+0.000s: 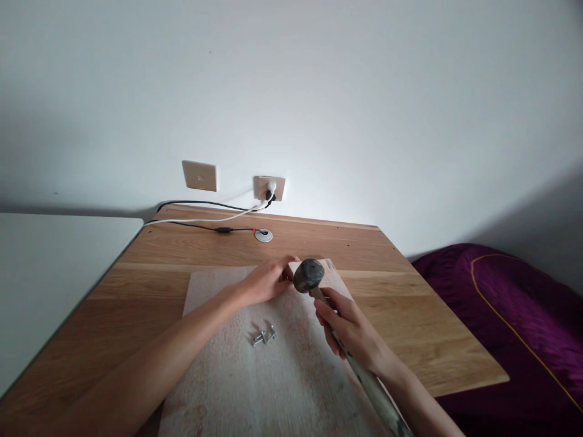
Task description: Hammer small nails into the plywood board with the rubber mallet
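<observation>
My right hand point(344, 318) is wrapped round the wooden handle of a rubber mallet point(310, 275). The mallet's dark head is raised above the far end of a pale wooden board point(273, 388). Close to the head, my left hand point(266, 280) is at the board's far part with its fingers curled and pinched; what they hold, if anything, is hidden behind the fingers and the mallet. Several silver metal screws or bolts point(264, 335) lie in a small group on the board, nearer to me than my left hand.
The board rests on a wooden desk point(392, 297) against a white wall. Cables point(204, 226) run along the desk's back to a wall socket point(269, 188) and a round cable hole point(263, 235). A white surface point(54, 273) adjoins at left; purple fabric point(514, 303) lies at right.
</observation>
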Motion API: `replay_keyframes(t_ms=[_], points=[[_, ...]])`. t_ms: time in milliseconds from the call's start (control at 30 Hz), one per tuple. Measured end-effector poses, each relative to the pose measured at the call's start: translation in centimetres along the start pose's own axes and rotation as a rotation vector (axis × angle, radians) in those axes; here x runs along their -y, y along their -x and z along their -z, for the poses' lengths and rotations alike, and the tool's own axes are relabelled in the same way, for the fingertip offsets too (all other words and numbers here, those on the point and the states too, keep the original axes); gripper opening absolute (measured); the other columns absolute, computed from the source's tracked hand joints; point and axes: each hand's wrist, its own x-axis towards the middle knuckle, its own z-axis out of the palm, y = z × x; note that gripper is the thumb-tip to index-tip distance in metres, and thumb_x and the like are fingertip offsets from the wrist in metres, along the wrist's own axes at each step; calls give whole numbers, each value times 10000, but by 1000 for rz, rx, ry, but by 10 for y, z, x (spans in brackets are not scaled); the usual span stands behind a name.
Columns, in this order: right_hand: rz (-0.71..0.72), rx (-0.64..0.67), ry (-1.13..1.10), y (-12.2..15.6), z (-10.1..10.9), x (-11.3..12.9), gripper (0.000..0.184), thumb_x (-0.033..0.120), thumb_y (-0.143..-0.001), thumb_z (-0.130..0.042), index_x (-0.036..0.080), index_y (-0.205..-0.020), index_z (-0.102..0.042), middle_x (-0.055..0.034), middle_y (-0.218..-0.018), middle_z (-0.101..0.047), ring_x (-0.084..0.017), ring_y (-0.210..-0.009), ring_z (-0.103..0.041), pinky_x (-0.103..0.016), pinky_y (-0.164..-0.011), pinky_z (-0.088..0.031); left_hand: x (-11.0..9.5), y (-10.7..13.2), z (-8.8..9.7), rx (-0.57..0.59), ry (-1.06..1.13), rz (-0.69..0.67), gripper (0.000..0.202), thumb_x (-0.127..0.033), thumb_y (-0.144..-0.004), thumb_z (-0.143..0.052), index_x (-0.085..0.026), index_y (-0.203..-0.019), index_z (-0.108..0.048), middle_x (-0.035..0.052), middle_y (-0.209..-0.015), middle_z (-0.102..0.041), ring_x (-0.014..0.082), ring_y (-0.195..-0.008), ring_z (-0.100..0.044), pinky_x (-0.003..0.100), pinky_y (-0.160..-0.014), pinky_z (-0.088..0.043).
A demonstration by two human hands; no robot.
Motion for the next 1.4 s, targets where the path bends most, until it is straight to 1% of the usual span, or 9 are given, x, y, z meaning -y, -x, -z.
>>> replay_keyframes(t_ms=[167,433,567,733,833,933,1033,1200,1400], points=[[28,-22,7,11,-1,0,388,601,-1016,-532,227,-913,-507,97,-689,-507,-32,-339,-455,-166,-323,-305,4,0,-1,-6,5,-19,422,-114,-876,-644,-212,-1284,-595,7,-916,-743,168,-811,-695,254,-735,-491],[-61,8,28,26,3,-27,426,633,-1019,-508,225,-895,-503,94,-693,-480,-33,-334,-466,-154,-298,-286,5,-1,-2,-40,-71,11,525,-47,-831,-689,-229,-1314,-591,3,-935,-755,179,-862,-714,273,-803,-504],[-41,-7,21,22,5,-15,393,599,-1019,-521,224,-902,-511,94,-705,-498,-29,-333,-464,-153,-299,-311,2,-1,0,-27,-85,22,510,-75,-842,-686,-232,-1316,-582,-2,-931,-763,173,-828,-709,273,-785,-497],[25,-40,6,12,-2,3,354,562,-1023,-508,224,-919,-508,93,-705,-510,-30,-338,-474,-155,-309,-320,-1,-1,3,-6,-41,-10,450,-89,-847,-643,-218,-1276,-593,-4,-904,-760,167,-813,-692,256,-756,-487],[-4,-26,51,6,-6,2,334,534,-1013,-524,227,-885,-495,97,-671,-500,-41,-336,-487,-157,-303,-323,-2,-1,3,-12,-33,-45,400,-66,-847,-610,-207,-1222,-620,19,-945,-764,174,-848,-699,256,-764,-486],[-15,-31,61,8,-6,-3,346,537,-1018,-519,236,-853,-478,119,-596,-438,-46,-321,-458,-157,-307,-318,1,0,2,-6,-35,-41,435,-56,-854,-600,-214,-1259,-603,10,-941,-768,162,-817,-697,249,-750,-480],[-4,-22,40,15,-3,-10,361,559,-1031,-503,229,-885,-496,111,-629,-461,-37,-328,-455,-156,-315,-309,4,-1,0,-17,-59,-18,490,-55,-846,-619,-212,-1309,-582,-1,-911,-769,155,-759,-680,252,-728,-473],[-59,14,52,20,2,-22,373,574,-1032,-506,221,-911,-509,99,-686,-472,-32,-336,-466,-155,-303,-293,4,-1,-2,-35,-74,-6,568,-19,-808,-637,-224,-1336,-595,6,-937,-782,180,-851,-713,272,-794,-491],[7,-18,-26,15,0,-2,395,602,-1009,-537,222,-905,-512,99,-684,-492,-27,-337,-452,-158,-316,-310,-2,-1,1,-28,-26,-8,494,-62,-826,-624,-218,-1295,-609,-10,-888,-760,155,-760,-677,247,-729,-474]])
